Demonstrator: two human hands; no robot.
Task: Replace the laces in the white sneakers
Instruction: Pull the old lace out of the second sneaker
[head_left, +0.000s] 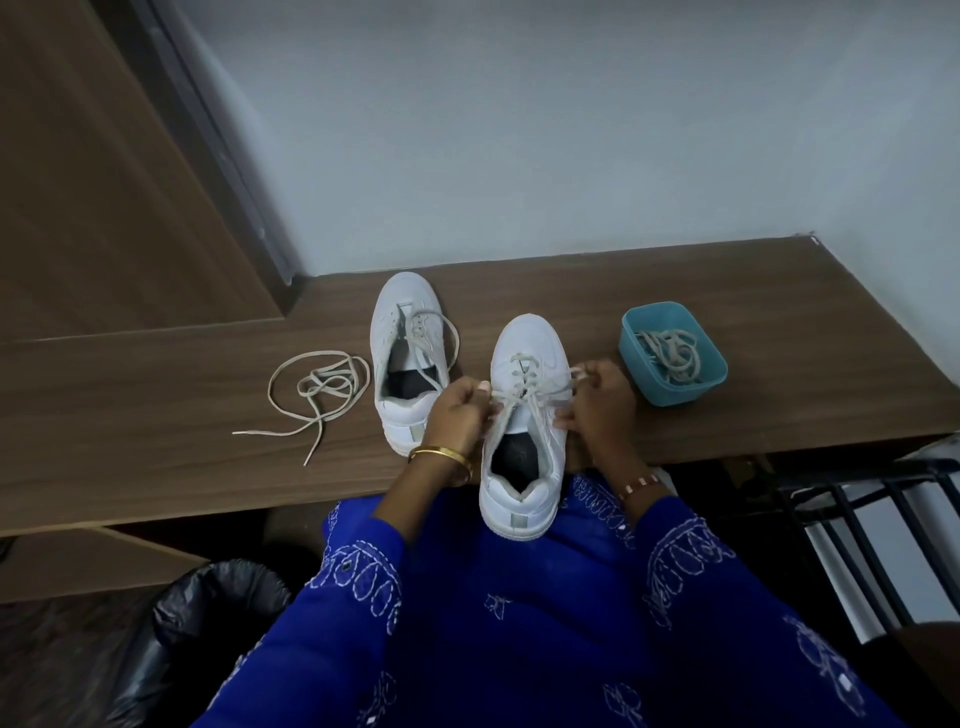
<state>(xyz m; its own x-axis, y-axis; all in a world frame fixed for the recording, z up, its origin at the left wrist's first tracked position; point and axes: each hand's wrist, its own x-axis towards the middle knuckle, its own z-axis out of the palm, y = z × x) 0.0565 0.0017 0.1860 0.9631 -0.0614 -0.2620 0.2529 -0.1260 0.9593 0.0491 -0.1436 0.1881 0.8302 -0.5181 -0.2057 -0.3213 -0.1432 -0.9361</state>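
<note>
**Both hands on the near sneaker's lace**

Wooden desk (727, 291) runs across frame against a pale wall, with a wooden panel at left. Person in a blue embroidered garment (519, 597) sits at the front edge. Black bin bag (208, 613) lower left, dark metal rack (857, 519) lower right.

Near white sneaker (524, 415) sits toe away from the person, heel overhanging the desk edge toward the lap, partly laced with an off-white lace (527, 387) across the upper eyelets. Far white sneaker (402, 358) is just left of it and further back, toe away, lace loose and only in the top eyelets, one end looping off its right side.

Teal tub (644, 332) right of the near sneaker, apart from it, holds a bundle of laces (670, 353). One loose lace (311, 395) lies tangled on the desk left of the far sneaker.

Left hand (460, 410), gold bangle on wrist, fingers curled, pinching the lace at the near sneaker's left side. Right hand (597, 400), beaded bracelet on wrist, fingers curled, gripping the lace on the right side.
</note>
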